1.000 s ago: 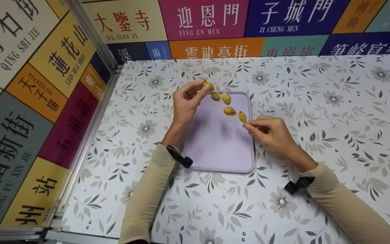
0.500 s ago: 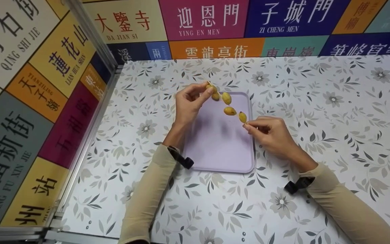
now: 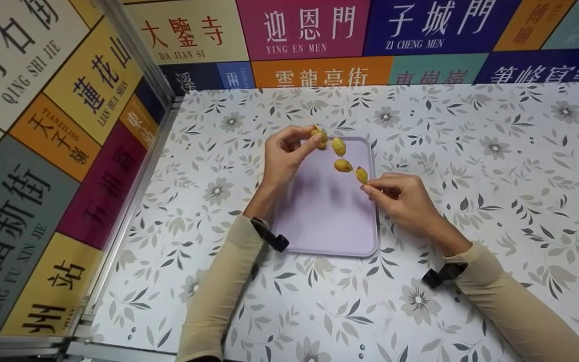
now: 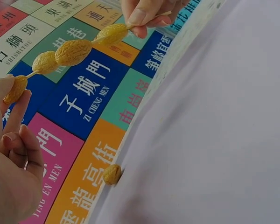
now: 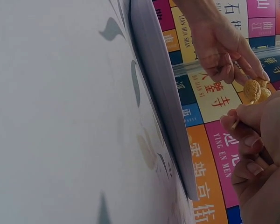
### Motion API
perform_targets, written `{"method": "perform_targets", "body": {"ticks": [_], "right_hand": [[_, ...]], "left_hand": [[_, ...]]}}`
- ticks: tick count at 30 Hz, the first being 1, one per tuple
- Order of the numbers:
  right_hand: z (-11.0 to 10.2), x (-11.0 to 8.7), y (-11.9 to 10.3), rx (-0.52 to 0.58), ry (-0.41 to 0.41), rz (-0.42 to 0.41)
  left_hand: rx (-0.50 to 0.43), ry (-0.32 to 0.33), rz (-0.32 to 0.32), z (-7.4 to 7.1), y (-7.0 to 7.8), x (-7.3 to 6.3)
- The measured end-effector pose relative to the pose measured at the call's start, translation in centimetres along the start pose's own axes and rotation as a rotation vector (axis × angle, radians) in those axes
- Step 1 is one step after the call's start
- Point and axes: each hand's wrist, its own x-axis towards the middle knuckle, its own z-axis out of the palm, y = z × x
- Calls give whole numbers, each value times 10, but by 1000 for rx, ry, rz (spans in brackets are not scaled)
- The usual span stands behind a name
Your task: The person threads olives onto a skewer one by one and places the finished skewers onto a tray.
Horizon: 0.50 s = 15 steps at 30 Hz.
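Observation:
A thin wooden skewer carries several wrinkled yellow fruits (image 3: 343, 165), slanting between the two hands above a lilac tray (image 3: 329, 231). My left hand (image 3: 285, 156) pinches the fruit (image 4: 17, 89) at the far end between thumb and fingertips, and a bit of stick pokes out past it in the head view. At the near end my right hand (image 3: 404, 201) pinches the bare skewer (image 4: 154, 17) just beside the last fruit. One loose yellow fruit (image 4: 112, 174) lies on the tray by its far edge; in the head view the left hand's fruit overlaps it.
The tray sits on a table covered with a floral-print cloth (image 3: 495, 226). Colourful panels with Chinese lettering (image 3: 309, 30) stand behind and along the left, with a metal frame edge (image 3: 133, 201) at the left side. Each wrist wears a small black camera (image 3: 432, 277).
My left hand has moved slightly down and right, bringing its fruit closer to the others, and a thin stick end now shows beyond it. The right hand stays nearly in place.

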Motion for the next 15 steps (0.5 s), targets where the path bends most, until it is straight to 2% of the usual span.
{"method": "perform_targets", "body": {"ticks": [7,15], "right_hand": [[-1,-1,0,16,0,15],[0,-1,1,-23,30,21]], "left_hand": [[-5,-22,13,0,0,0],[-27,-42,19,2,-1,-1]]}}
